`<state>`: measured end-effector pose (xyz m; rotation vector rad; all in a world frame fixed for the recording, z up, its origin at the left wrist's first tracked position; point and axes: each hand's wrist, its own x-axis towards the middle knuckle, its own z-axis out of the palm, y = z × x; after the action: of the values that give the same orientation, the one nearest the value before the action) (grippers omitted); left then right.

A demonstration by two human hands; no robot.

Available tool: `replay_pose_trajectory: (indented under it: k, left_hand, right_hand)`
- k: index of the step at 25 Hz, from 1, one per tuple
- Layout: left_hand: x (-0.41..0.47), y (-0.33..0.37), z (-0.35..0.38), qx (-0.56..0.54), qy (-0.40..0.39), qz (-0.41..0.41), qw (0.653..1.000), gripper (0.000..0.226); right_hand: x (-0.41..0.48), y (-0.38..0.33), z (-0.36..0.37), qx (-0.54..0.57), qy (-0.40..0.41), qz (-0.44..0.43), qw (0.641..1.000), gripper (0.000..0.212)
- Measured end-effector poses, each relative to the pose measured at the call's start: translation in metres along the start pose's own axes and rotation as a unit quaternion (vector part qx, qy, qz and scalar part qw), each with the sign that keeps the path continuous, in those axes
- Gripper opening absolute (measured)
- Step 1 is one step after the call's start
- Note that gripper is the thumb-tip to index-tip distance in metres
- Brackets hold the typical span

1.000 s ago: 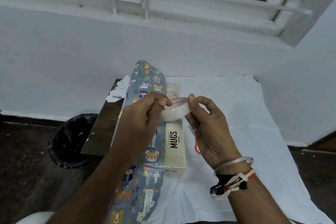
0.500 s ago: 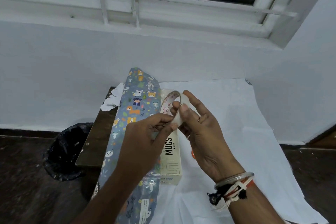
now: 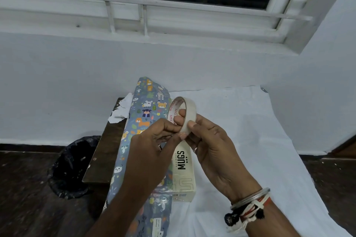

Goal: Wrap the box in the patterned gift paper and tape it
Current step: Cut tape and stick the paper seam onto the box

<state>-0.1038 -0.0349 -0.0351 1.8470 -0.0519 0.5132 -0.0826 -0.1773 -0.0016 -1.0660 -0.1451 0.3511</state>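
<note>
You are at the tape step, I think: you look to be hunting for the loose end of the tape roll (image 3: pixel 187 115). Your right hand (image 3: pixel 213 148) holds the roll up on its edge, with the thumb on the outside and the fingers curled through the hole. Your left hand (image 3: pixel 154 146) pinches at the low rim of the roll, thumb and fingers close together. I cannot tell if it has the tape end yet. The box (image 3: pixel 184 171) lies below your hands on the white cloth (image 3: pixel 250 140) that covers the surface. Its top is bare, and the gift paper (image 3: pixel 142 113) lies long beside it on its left, touching it. So the wrapping looks hardly begun. Next you need to peel a strip free with a slow, gentle pull, so it does not fold back and stick to itself. Mind the left side: the paper lies by the bare wood edge (image 3: pixel 104 152), and a black bin (image 3: pixel 73 165) sits on the floor just past it. The right side of the cloth gives you open room.
</note>
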Motion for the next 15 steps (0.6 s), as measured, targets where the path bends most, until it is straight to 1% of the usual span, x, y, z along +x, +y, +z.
replay_pose_trajectory:
  k: [5, 11, 15]
  left_hand:
    - [-0.0004, -0.0011, 0.0017, -0.003, -0.003, -0.005, 1.000, 0.010]
    - [-0.0041, -0.0021, 0.0051, 0.025, -0.004, -0.008, 1.000, 0.012]
    - [-0.0051, -0.0012, 0.0075, 0.035, -0.003, 0.001, 0.999, 0.012]
  right_hand:
    - [-0.0005, 0.0010, 0.0013, 0.008, 0.010, -0.003, 1.000, 0.029]
    - [-0.0008, 0.0004, 0.0042, 0.020, 0.040, 0.001, 0.999, 0.043]
    - [-0.0014, -0.0017, 0.0041, 0.022, 0.039, -0.001, 0.999, 0.046]
